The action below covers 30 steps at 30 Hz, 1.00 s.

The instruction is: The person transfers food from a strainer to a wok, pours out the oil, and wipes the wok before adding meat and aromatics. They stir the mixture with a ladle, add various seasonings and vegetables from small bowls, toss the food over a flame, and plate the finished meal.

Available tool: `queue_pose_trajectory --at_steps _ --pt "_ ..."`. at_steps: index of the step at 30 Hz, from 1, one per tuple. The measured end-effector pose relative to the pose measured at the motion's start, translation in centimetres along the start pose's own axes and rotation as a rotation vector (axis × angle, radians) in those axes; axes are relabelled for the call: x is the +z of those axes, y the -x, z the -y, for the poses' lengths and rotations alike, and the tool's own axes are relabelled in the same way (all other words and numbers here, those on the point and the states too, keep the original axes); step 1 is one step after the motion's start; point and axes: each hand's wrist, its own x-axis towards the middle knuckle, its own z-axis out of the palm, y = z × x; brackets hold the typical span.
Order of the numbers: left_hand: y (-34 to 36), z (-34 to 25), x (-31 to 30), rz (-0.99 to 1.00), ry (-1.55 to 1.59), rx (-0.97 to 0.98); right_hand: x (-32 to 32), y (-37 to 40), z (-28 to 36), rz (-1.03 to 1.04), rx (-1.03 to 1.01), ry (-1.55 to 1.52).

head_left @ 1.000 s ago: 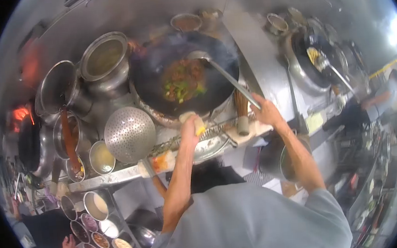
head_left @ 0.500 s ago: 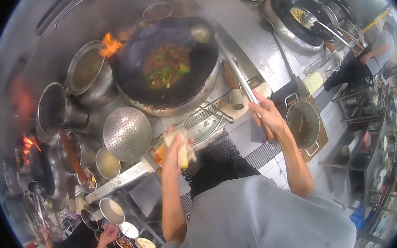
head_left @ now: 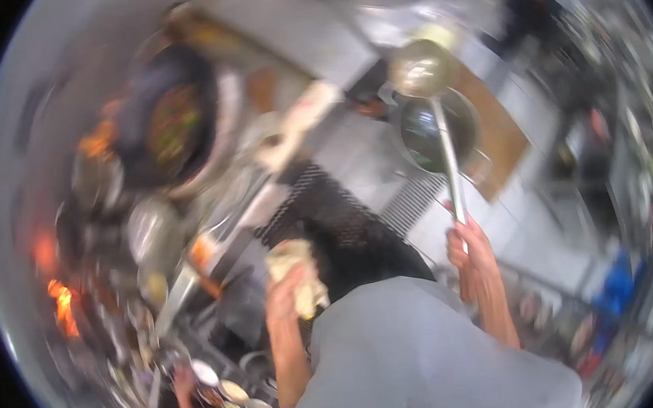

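Note:
My right hand (head_left: 470, 250) grips the long metal handle of a ladle (head_left: 423, 69). The ladle's bowl hangs above a steel pot (head_left: 440, 133) that stands on the floor to the right of the stove. My left hand (head_left: 285, 285) is drawn back near my chest, closed on a crumpled pale cloth (head_left: 301, 272). The black wok (head_left: 171, 116) with brown and green food sits at the upper left, away from both hands. The frame is blurred by motion.
Flames (head_left: 62, 301) burn at the left edge. Small bowls of ingredients (head_left: 230, 391) sit at the bottom left, with another person's hand (head_left: 183, 384) over them. A black floor mat (head_left: 326, 204) and a drain grate (head_left: 412, 200) lie below me.
The view has swung right, away from the stove. My right hand has lifted the ladle out of the wok and carried it over the floor pot. My left hand has pulled the cloth back toward me.

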Motion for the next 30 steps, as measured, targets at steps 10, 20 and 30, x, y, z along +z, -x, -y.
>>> queue_pose_trajectory --at_steps 10,20,30 --pt "-0.3 0.8 4.9 0.131 -0.115 0.084 -10.5 -6.7 2.4 -0.392 0.021 0.682" --pt "1.3 1.9 3.2 -0.056 -0.024 -0.018 -11.7 -10.7 2.6 -0.467 0.003 0.772" --pt "-0.2 0.9 3.1 -0.032 0.127 -0.060 -10.5 -5.1 1.5 -0.302 0.037 -0.032"
